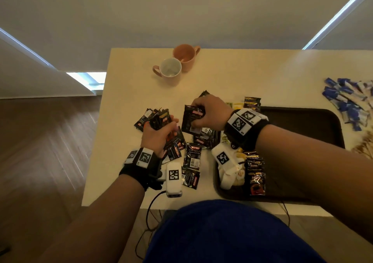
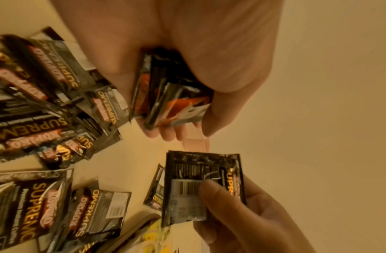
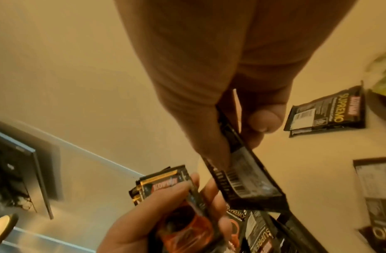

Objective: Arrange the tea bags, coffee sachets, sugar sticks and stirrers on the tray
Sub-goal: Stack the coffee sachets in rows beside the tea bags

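My left hand grips a bundle of black coffee sachets above the table, seen close in the left wrist view as a fanned stack. My right hand pinches a single black coffee sachet just right of that bundle; the same sachet shows its barcode side. More loose coffee sachets lie on the table below the hands. The dark tray sits at the right, with a column of sachets along its left part.
Two mugs stand at the back of the cream table. Blue and white sugar sticks are heaped at the far right. A white marker device with a cable lies near the front edge. Wooden floor lies left of the table.
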`<action>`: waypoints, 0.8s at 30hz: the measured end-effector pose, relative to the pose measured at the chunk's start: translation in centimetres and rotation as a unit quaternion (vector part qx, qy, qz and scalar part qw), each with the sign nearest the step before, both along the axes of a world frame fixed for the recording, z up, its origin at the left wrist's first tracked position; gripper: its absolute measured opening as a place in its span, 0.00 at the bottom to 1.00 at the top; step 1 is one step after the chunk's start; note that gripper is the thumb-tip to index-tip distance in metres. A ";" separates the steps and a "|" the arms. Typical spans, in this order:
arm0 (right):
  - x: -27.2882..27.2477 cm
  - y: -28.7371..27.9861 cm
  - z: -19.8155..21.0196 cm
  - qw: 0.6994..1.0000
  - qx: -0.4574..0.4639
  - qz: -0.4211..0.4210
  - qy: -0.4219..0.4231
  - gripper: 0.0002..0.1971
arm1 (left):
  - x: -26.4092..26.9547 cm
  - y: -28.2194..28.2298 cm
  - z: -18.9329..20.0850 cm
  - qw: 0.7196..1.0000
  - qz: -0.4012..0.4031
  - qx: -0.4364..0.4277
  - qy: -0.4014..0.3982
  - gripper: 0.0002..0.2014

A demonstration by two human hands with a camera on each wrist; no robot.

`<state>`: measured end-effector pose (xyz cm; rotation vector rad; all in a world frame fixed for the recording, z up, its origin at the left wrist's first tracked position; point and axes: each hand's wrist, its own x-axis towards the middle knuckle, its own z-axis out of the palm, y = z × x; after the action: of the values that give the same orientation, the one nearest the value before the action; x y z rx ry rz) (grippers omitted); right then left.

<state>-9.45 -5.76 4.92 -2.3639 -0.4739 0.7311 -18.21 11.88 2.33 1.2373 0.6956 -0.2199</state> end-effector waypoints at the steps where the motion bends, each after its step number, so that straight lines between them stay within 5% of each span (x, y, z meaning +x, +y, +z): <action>1: -0.5 -0.3 0.2 1.000 0.002 -0.013 0.009 0.16 | 0.1 -0.6 0.3 1.000 -0.013 0.024 -0.012 0.09; 5: -2.3 -1.6 0.8 0.997 0.025 -0.068 0.024 0.27 | 0.0 -2.7 1.6 0.995 -0.090 0.036 -0.015 0.08; 8: -3.6 -2.7 1.5 0.983 0.101 -0.149 0.027 0.29 | -0.1 -4.0 2.4 0.991 -0.133 0.006 0.033 0.30; 12: -4.3 -4.3 2.1 0.963 0.177 -0.198 0.048 0.29 | -0.5 -5.6 3.2 0.990 -0.089 -0.084 0.067 0.25; 21: -5.4 -6.8 3.2 0.978 0.182 -0.097 0.035 0.15 | -1.1 -7.5 3.6 0.979 -0.107 -0.157 0.074 0.41; 24: -5.4 -7.6 4.0 0.990 0.124 -0.032 -0.067 0.30 | -0.9 -7.8 3.7 0.979 -0.131 -0.136 0.073 0.32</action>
<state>-14.89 -13.39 8.90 -2.1915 -0.5120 0.4567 -19.12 4.10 6.06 1.0541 0.6040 -0.6102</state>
